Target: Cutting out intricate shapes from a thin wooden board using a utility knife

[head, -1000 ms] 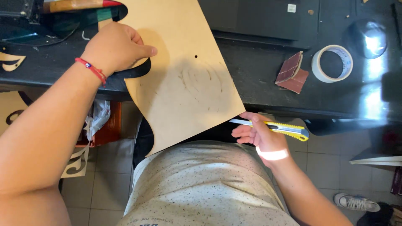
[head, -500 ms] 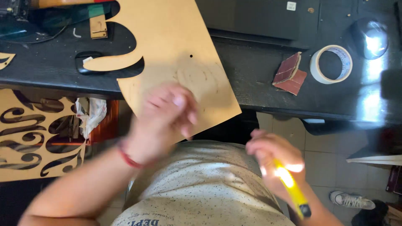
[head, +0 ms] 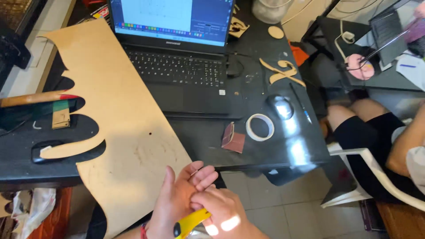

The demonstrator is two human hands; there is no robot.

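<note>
Both hands meet below the desk edge, beside the cut board (head: 119, 132).
Right hand (head: 221, 212) clenches yellow cutter (head: 191, 222), long axis running lower-left to upper-right; left hand (head: 179, 199) released, flat.

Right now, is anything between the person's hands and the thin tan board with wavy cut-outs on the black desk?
Nothing visible. The left hand and right hand, touching each other with a yellow utility knife by them, sit beside the thin tan board's near edge, with no object between.
</note>
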